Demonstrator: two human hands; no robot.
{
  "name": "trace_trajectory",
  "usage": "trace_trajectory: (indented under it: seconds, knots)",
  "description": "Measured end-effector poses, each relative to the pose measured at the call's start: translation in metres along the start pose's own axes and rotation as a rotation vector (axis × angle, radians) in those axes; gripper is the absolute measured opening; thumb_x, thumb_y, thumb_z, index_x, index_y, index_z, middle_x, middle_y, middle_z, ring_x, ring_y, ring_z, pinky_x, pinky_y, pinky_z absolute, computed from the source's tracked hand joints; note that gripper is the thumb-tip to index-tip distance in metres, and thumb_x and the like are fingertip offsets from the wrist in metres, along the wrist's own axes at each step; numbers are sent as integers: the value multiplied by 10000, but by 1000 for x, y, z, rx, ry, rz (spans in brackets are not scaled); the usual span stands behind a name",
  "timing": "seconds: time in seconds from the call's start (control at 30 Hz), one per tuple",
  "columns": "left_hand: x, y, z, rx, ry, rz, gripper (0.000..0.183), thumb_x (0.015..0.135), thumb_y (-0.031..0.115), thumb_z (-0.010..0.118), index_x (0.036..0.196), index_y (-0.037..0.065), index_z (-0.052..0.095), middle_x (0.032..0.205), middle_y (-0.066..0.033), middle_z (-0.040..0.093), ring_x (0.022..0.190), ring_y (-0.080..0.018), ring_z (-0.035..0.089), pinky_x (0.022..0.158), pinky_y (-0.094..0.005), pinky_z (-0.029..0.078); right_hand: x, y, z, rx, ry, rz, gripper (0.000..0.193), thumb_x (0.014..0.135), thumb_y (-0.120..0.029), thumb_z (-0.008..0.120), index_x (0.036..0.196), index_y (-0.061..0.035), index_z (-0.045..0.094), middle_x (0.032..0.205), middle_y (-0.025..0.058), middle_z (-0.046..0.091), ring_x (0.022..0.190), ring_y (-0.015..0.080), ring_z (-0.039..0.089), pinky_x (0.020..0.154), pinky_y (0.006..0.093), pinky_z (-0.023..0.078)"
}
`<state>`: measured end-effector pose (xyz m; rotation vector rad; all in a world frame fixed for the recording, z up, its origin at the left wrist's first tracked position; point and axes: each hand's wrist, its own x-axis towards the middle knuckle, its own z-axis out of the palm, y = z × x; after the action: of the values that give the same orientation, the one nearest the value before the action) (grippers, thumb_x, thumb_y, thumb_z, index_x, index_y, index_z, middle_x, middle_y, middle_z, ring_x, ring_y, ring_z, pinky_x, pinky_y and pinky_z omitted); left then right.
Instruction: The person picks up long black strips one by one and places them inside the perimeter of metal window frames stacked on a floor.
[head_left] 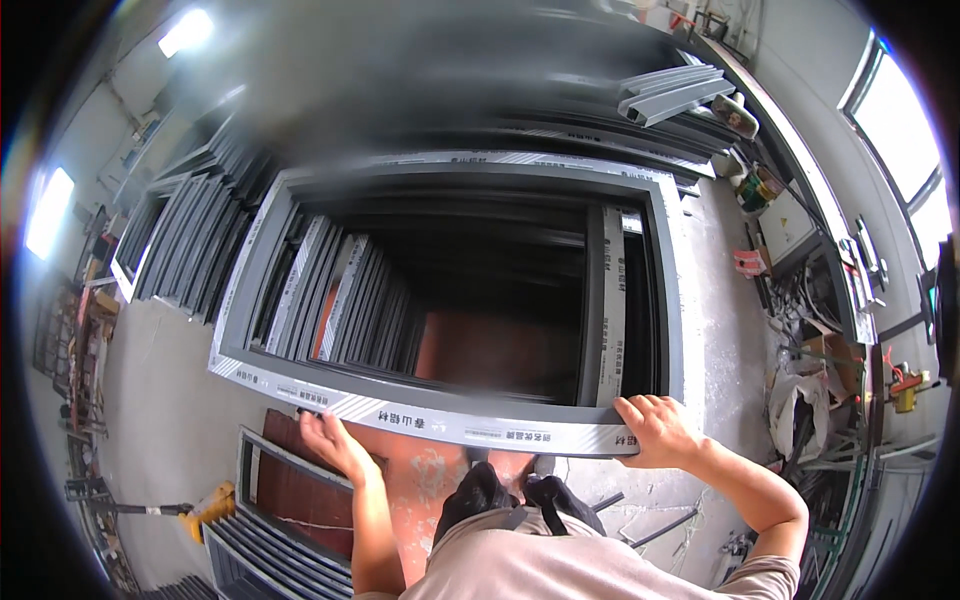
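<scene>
A large grey aluminium window frame (490, 411) lies on top of a stack of similar frames in front of me. White protective film with printing covers its outer side. My right hand (658, 432) grips its near right corner, fingers curled over the top and thumb below the edge. Over on the left, my left hand (338, 446) rests its fingertips against the near side of the frame, palm turned up and fingers partly stretched. A grey upright bar (603, 310) with film strips crosses the right part of the opening. Deep inside the stack it is too dark to make out detail.
Several dark frames (195, 240) lean together at the far left. More frames (275, 555) stand at the near left beside a yellow tool (208, 508). Grey profiles (675, 92) lie at the far right. Loose dark bars (665, 527) lie on the floor by my feet.
</scene>
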<state>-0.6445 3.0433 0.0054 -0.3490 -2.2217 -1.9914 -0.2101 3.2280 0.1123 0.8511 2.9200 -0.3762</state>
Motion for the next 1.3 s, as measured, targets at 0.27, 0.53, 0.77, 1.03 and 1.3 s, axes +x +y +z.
trace_trajectory:
  seconds: [0.27, 0.53, 0.77, 1.03, 1.3]
  knots:
    - [-125, 51, -3, -466, -601, -845, 510, 953, 468, 586, 1222, 46, 482, 1077, -159, 600, 1004, -293, 606, 907, -460, 525, 4, -8, -10, 25, -123, 37, 729, 661, -346, 756, 1248, 2, 498, 1072, 186, 617, 980, 343, 633, 860, 413, 527]
    - [-118, 95, -41, -512, -463, -857, 556, 907, 346, 705, 1304, 5, 518, 1212, -68, 571, 1090, -176, 535, 954, -338, 430, -64, -90, -11, 53, -77, 70, 824, 595, -362, 782, 1244, 56, 495, 935, 202, 643, 827, 355, 666, 751, 436, 546]
    - [-125, 93, -117, -593, -476, -866, 465, 901, 281, 720, 1232, -12, 575, 1123, -22, 596, 1050, -126, 521, 946, -300, 387, -123, -173, 13, 61, 9, 34, 746, 624, -344, 783, 1170, 83, 507, 867, 205, 622, 716, 358, 652, 649, 438, 542]
    - [-148, 31, -172, -500, -486, -721, 431, 930, 309, 675, 1207, -7, 575, 1032, -18, 595, 984, -120, 527, 867, -299, 431, -167, -249, 82, 43, -44, 165, 871, 614, -446, 813, 1215, 77, 461, 972, 203, 634, 909, 357, 645, 798, 427, 524]
    - [-165, 15, -172, -460, -342, -667, 498, 914, 362, 697, 1248, 27, 541, 1110, -46, 607, 1019, -169, 590, 842, -345, 517, -165, -238, 84, 244, -107, 96, 860, 664, -498, 811, 1221, 73, 490, 1033, 236, 630, 956, 386, 638, 835, 449, 524]
